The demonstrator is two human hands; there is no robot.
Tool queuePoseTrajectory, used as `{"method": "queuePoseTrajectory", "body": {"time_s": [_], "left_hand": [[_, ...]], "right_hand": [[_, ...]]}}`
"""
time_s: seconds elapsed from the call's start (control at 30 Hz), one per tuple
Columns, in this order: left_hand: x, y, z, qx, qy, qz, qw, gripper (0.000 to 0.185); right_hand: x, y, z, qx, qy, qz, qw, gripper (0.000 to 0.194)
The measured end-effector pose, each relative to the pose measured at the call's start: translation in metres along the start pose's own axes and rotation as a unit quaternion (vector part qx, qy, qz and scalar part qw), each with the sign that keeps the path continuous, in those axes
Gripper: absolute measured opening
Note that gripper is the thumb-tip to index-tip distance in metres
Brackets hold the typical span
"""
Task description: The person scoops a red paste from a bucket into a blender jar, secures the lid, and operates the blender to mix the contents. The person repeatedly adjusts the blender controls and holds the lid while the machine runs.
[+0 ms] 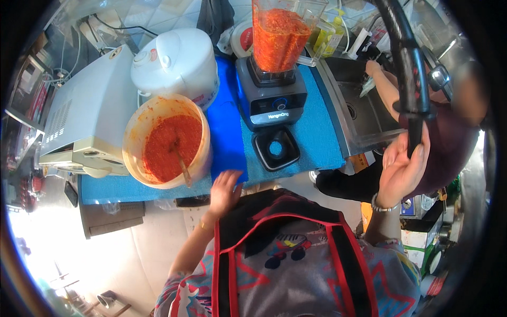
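My right hand [400, 170] is raised at the right, its thumb and fingers closed around the thin lower end of a long black rod-like tool [410, 75]. The tool reaches up out of view. My left hand [225, 192] rests by the counter's front edge, holding nothing, near a blue cloth or sheet [225, 126]. To its left stands a cream plastic bucket [132, 146] of red chilli-like paste [166, 142], with a spoon [183, 166] in it. A blender base [275, 101] carries a transparent jug [317, 12] of chopped red-orange mash [279, 43]. Before it lies a black square blender lid [259, 144] with a central hole.
A white rice cooker [180, 55] and a white microwave-like appliance [85, 103] stand at the left on a blue mat [324, 130]. At the right, another person [447, 146] reaches into a metal sink [368, 115]. A yellow bottle [330, 35] stands behind the blender.
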State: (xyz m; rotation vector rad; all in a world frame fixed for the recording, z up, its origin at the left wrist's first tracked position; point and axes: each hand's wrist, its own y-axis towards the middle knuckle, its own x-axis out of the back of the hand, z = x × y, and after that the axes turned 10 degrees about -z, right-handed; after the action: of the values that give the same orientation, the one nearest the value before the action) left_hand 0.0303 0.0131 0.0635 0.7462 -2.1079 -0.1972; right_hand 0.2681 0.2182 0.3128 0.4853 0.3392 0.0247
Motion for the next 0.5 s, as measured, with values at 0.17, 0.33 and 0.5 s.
{"method": "queuePoseTrajectory", "body": {"time_s": [0.17,0.33,0.5], "left_hand": [[-0.060,0.063,-0.007,-0.243,0.195,0.078,0.947,0.044],[-0.080,0.085,-0.012,-0.298,0.213,0.179,0.913,0.017],[-0.049,0.114,-0.065,-0.244,-0.017,0.070,0.967,0.031]], "right_hand": [[-0.011,0.045,-0.013,-0.022,0.078,0.044,0.996,0.045],[-0.013,0.079,-0.023,-0.016,0.082,0.056,0.995,0.042],[-0.009,0.113,-0.026,0.000,0.043,0.055,0.998,0.040]]}}
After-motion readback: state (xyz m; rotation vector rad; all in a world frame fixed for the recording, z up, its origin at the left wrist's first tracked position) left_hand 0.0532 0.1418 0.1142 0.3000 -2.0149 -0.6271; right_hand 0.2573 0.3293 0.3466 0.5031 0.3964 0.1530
